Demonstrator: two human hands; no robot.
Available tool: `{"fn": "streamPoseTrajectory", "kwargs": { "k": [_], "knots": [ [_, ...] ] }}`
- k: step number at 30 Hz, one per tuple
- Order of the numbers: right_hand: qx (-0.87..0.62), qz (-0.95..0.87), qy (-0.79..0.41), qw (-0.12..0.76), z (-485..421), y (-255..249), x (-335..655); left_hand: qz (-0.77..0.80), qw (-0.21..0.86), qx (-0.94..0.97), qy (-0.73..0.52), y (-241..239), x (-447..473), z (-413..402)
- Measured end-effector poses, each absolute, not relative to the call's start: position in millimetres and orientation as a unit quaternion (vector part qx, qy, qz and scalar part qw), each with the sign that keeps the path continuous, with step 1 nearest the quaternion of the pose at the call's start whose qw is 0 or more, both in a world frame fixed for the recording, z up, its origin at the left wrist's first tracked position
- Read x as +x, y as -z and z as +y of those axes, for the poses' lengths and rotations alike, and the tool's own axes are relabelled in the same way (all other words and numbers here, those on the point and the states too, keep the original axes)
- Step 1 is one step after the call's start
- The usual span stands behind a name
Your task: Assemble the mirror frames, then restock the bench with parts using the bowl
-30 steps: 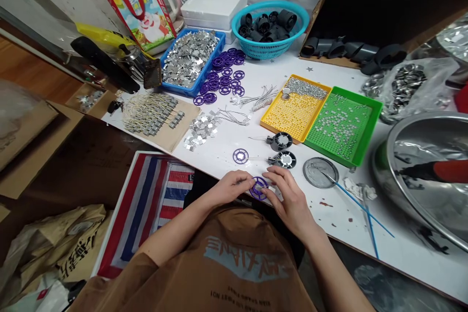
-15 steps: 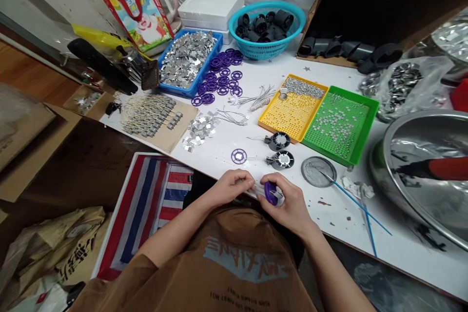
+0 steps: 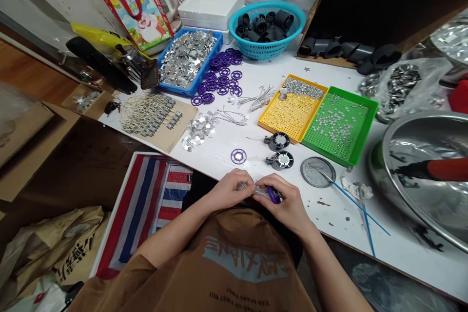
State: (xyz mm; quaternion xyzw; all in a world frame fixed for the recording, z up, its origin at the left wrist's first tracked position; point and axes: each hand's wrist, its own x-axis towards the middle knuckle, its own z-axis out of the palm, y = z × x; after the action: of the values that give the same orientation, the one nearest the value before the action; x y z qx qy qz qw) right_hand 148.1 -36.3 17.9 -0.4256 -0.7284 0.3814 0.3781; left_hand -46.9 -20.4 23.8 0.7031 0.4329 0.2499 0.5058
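Note:
At the table's front edge, my right hand (image 3: pixel 283 197) grips a purple spoked ring (image 3: pixel 272 194) turned nearly edge-on. My left hand (image 3: pixel 234 189) is pinched on thin pale wires (image 3: pixel 260 192) that run across to the ring and the right fingers. The fingertips of both hands are close together, and fine detail between them is hidden. Just beyond lies a flat purple ring with a silvery centre (image 3: pixel 238 156). Beside it stand two round black housings, one nearer (image 3: pixel 282 160) and one farther (image 3: pixel 279 141), with wires trailing left.
Yellow (image 3: pixel 276 117) and green (image 3: pixel 353 153) trays hold small metal parts. A round dish (image 3: pixel 306 181) with a blue stick stands right, near a large steel bowl (image 3: pixel 383 175). Farther back are a blue bin (image 3: pixel 193 91), loose purple rings (image 3: pixel 224 80) and a turquoise basket (image 3: pixel 265 51).
My hands have come closer together. The purple ring has tipped further edge-on and sits deeper in my right fingers, while the wires are pulled between both hands.

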Motion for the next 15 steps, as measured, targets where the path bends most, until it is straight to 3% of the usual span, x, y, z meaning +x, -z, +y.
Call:
{"fn": "streamPoseTrajectory", "kwargs": {
  "k": [4,9,15],
  "knots": [
    [-0.425,-0.730,-0.367,0.390,-35.9,-15.3,147.4,0.435,0.444,0.745,-0.244,-26.4,-48.6,-21.5],
    [-0.458,-0.760,-0.313,0.338,-37.5,-16.8,145.7,0.470,0.333,0.773,-0.268,-50.2,-45.1,-17.1],
    [-0.467,-0.771,-0.278,0.332,-40.2,-20.1,144.8,0.381,0.566,0.702,-0.204,-44.7,-32.4,-12.9]
  ]
}}
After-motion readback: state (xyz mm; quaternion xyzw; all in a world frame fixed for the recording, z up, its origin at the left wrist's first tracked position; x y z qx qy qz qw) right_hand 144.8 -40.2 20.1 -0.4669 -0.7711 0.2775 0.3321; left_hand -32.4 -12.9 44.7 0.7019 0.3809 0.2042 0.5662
